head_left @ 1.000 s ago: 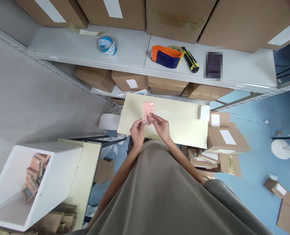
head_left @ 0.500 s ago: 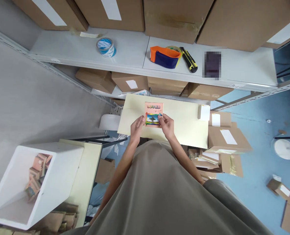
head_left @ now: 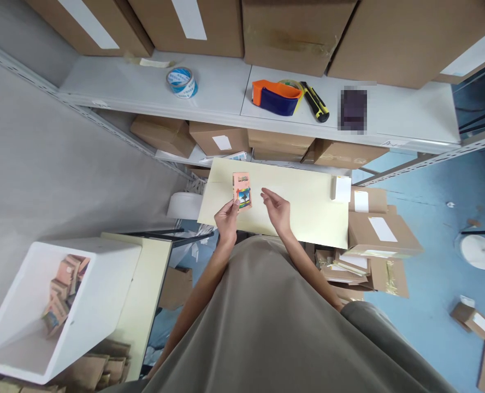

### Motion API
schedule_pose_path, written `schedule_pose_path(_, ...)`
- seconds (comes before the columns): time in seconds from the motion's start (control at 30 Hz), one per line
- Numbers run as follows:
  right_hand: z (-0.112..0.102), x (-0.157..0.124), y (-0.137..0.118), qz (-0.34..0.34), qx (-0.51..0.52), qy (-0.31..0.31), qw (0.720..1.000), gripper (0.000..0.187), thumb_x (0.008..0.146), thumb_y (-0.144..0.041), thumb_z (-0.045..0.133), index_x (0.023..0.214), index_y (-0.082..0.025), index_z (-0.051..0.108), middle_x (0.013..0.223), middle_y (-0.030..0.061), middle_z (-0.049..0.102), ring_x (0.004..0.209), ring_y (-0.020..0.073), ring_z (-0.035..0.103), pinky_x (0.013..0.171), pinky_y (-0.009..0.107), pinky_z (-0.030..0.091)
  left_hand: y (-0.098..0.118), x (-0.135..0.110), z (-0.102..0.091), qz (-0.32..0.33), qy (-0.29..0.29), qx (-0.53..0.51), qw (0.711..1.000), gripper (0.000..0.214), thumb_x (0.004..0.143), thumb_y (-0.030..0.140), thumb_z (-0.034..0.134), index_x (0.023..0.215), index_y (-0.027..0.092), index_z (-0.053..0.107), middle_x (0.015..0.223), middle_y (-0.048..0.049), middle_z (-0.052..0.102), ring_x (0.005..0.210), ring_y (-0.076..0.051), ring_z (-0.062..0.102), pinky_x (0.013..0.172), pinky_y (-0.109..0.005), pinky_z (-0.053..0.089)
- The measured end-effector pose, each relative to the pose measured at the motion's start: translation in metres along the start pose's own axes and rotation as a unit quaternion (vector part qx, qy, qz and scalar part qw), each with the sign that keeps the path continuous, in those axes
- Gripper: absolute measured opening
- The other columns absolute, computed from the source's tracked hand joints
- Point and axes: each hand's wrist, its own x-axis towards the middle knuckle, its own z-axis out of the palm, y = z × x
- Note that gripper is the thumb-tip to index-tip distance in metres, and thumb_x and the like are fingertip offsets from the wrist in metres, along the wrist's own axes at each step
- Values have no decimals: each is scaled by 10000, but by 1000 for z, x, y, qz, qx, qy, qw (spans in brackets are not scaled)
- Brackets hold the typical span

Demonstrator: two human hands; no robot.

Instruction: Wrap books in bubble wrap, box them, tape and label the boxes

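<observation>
Loose, plain grey-brown garment (head_left: 262,316) with long, soft folds

No text is legible; lettering on the pink pack (head_left: 242,186) and tape roll (head_left: 187,89) is too small.

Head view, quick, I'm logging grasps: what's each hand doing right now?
Left hand: closed on the pink item with a tree picture.
Right hand: loosely open, holding nothing visible, apart from the pink item.
</observation>
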Motion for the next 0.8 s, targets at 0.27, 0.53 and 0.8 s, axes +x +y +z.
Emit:
schedule_pose_path(0.27, 14, -17, -3, 17, 46, -37, 998, 541, 870, -644, 788, 1178, -199, 802, 1148, 104, 848, 1074, 304, 817, 927, 441, 691, 5, -31, 11, 121, -115, 113, 979, 314, 891, 436, 849, 1178, 309, 859, 1254, -56, 820, 1225, -331, 767, 1168, -503, 567)
schedule_pose_path(0.53, -7, -11, 1, 50, 25, -20, 998, 473, 865, -651, 733, 977, -195, 792, 947, 69, 834, 832, 236, 764, 692, 345, 650, -4, -6, -16, -18, -82, -18, 996, 584, 834, 598, 874, 1247, 190, 808, 1342, -153, 779, 1256, -328, 745, 1082, -469, 615)
schedule_pose_path(0.8, -6, -13, 3, 13, -32, -12, 999, 515, 920, -646, 703, 1156, -201, 811, 1203, 124, 831, 1139, 302, 784, 984, 478, 669, -15, -5, -21, -95, -30, -87, 991, 567, 694, 569, 971, 1095, 185, 858, 1162, -115, 838, 1063, -282, 798, 989, -449, 649)
